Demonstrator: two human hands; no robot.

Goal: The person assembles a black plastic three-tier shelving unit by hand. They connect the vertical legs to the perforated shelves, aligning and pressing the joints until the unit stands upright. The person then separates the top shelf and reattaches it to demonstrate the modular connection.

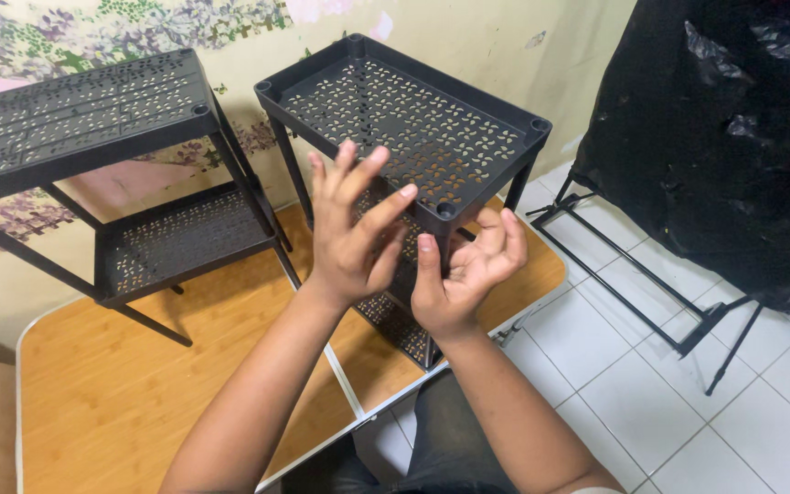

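From my seat I see both hands raised in front of the near rack, a black perforated plastic shelf unit standing on the wooden worktop close to its right edge. My left hand is spread, fingers apart and closed on nothing, hovering just before the rack's front rim. My right hand is cupped around the front corner post, thumb up along it and fingers curled behind, though I cannot tell how firmly that grip bites. A second rack of the same kind stands well apart to the left, against the flowered wall. To the right, a black bag on a metal stand sits on the white tiled floor. My worry is the rack's footing: it stands near the worktop's edge, and a push on that corner with only one hand steadying could tip it or slide it off toward the tiles. The post could also pop loose from the shelf socket if twisted sideways.
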